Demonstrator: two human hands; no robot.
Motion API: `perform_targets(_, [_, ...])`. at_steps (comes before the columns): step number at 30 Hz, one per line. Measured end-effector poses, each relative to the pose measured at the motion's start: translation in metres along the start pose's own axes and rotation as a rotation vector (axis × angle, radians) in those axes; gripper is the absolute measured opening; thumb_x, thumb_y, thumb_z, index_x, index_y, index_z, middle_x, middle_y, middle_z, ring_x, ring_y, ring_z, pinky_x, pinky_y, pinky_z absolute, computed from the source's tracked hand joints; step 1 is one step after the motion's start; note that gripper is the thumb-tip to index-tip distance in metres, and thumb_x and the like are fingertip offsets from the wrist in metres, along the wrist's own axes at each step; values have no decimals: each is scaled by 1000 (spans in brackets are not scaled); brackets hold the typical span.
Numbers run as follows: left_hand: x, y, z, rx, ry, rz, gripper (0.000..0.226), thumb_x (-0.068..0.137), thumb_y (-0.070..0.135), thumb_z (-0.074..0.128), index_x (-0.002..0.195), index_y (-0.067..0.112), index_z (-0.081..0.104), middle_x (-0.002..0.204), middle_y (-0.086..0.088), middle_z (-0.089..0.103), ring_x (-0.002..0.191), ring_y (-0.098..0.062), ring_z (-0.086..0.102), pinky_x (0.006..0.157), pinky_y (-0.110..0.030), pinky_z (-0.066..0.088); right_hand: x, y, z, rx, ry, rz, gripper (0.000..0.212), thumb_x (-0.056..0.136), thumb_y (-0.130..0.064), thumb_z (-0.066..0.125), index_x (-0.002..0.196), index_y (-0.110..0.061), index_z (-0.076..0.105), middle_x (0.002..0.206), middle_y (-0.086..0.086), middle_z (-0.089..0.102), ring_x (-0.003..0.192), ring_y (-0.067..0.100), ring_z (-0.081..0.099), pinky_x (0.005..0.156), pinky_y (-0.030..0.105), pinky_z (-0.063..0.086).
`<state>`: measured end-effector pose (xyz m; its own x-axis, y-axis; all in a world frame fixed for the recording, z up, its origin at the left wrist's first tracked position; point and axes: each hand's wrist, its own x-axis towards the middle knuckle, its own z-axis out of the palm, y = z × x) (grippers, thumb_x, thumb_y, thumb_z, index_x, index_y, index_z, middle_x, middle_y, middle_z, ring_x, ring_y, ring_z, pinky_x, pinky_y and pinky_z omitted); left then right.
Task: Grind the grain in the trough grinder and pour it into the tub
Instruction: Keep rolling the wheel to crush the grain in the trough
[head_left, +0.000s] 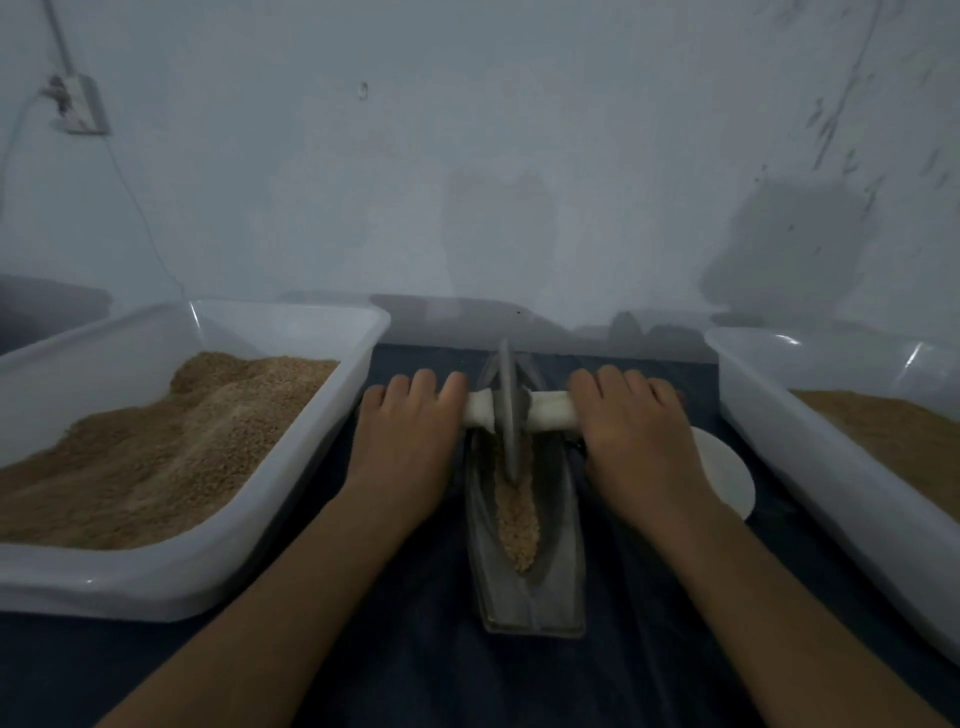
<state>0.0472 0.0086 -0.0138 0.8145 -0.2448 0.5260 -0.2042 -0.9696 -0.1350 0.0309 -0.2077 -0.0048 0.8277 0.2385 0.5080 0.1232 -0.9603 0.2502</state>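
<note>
A grey boat-shaped trough grinder (550, 582) lies lengthwise in front of me on a dark cloth. Pale grain (517, 519) fills its groove. A thin grey grinding wheel (506, 410) stands upright in the groove toward the far end, on a white-wrapped axle handle (550, 410). My left hand (410, 431) grips the handle's left end and my right hand (634, 431) grips its right end, fingers curled over the top. A white tub (291, 441) heaped with brown grain sits on the left. A second white tub (769, 415) with brown grain stands on the right.
A white round dish (727, 473) lies partly hidden behind my right wrist, between grinder and right tub. A pale wall rises close behind the grinder. A wall socket (78, 104) with a hanging cord is at upper left. Dark cloth (415, 649) covers the surface.
</note>
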Motion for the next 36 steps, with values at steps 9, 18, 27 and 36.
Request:
perform_targets(9, [-21,-12,-14,-119,-16,163,44,84,32,68,103,34,28,96,8,45,87,-19,50,72,-38,35,-21,18,-16,153,-89,-122,35,90,-32,63,99,-34,29,82,-13,33,74,14,38,67,35,27])
perform_targets(18, [-1,2,-5,12,15,59,43,90,28,64,123,24,38,118,-1,51,108,-26,52,93,-40,43,-2,8,4,77,-16,-31,28,89,-21,62,114,-22,49,100,-1,50,89,23,47,77,38,35])
perform_targets(27, [-16,-7,-18,-25,-14,154,45,87,31,68,118,30,36,111,3,51,102,-24,55,82,-39,42,-17,20,-11,203,-122,-94,34,91,-33,62,103,-35,30,91,-13,40,80,14,44,68,34,30])
perform_targets(36, [-9,-9,-13,-93,-46,111,39,91,36,62,120,31,37,109,5,51,103,-23,56,85,-40,45,-9,15,-2,141,-52,-97,32,87,-27,62,114,-30,44,98,-9,45,87,17,44,76,36,34])
